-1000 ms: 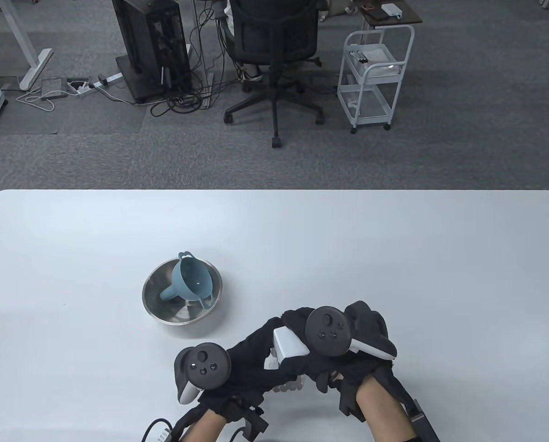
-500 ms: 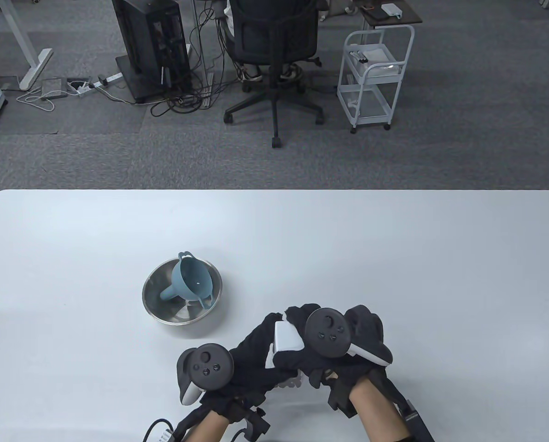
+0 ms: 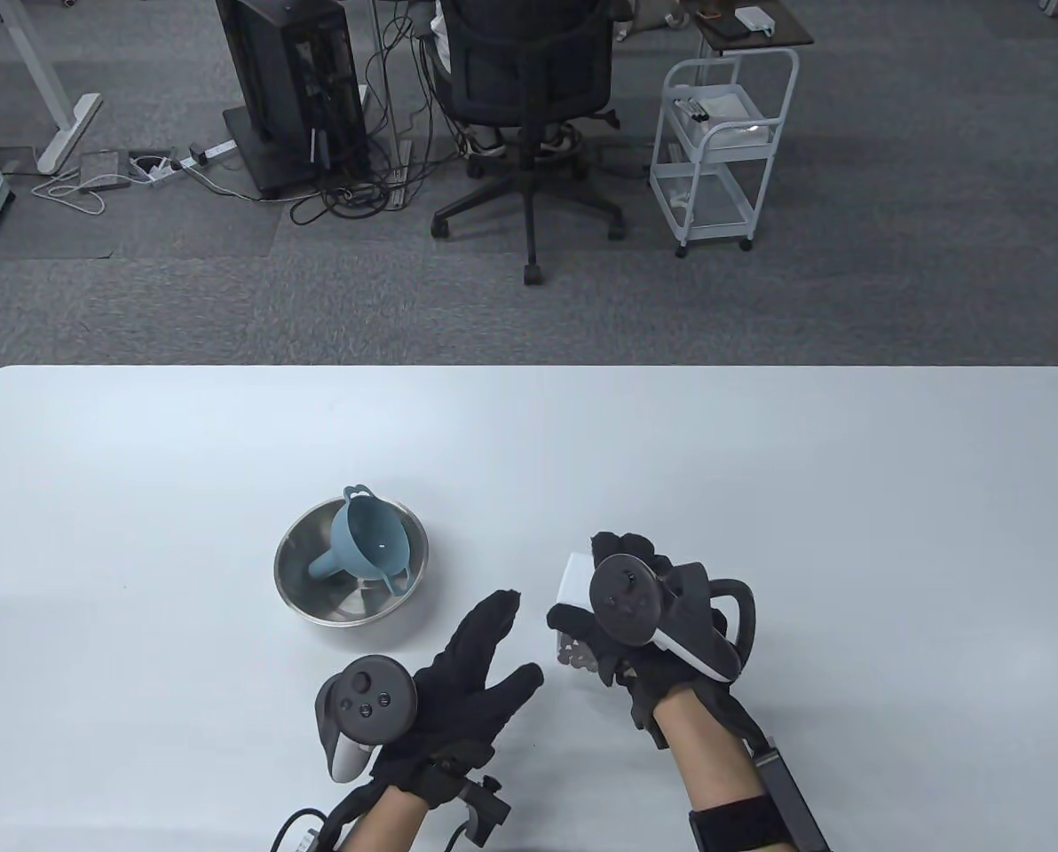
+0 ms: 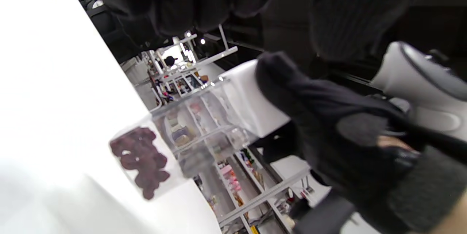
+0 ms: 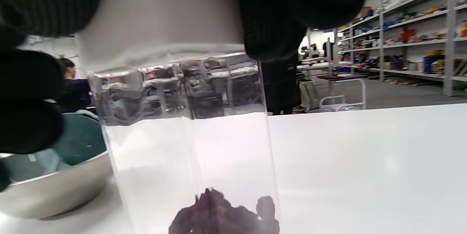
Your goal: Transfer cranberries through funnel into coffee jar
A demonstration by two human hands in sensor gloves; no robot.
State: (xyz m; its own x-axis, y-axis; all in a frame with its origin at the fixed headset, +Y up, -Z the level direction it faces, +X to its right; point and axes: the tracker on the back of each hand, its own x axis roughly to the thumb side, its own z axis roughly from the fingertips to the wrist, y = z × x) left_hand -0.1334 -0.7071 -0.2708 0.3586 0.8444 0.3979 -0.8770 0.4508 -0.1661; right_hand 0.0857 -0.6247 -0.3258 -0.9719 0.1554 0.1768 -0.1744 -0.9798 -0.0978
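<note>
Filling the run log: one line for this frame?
right hand: grips jar by lid | left hand: free, open | cranberries: in jar | funnel: in bowl

jar [image 3: 573, 621] mostly hidden by right hand [image 3: 644, 621], cranberries [image 4: 140, 161] blurred

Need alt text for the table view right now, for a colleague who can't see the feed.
The right hand grips a clear jar with a white lid above a white table, while the left hand lies open beside it. A blue funnel lies tilted in a steel bowl to their left.
</note>
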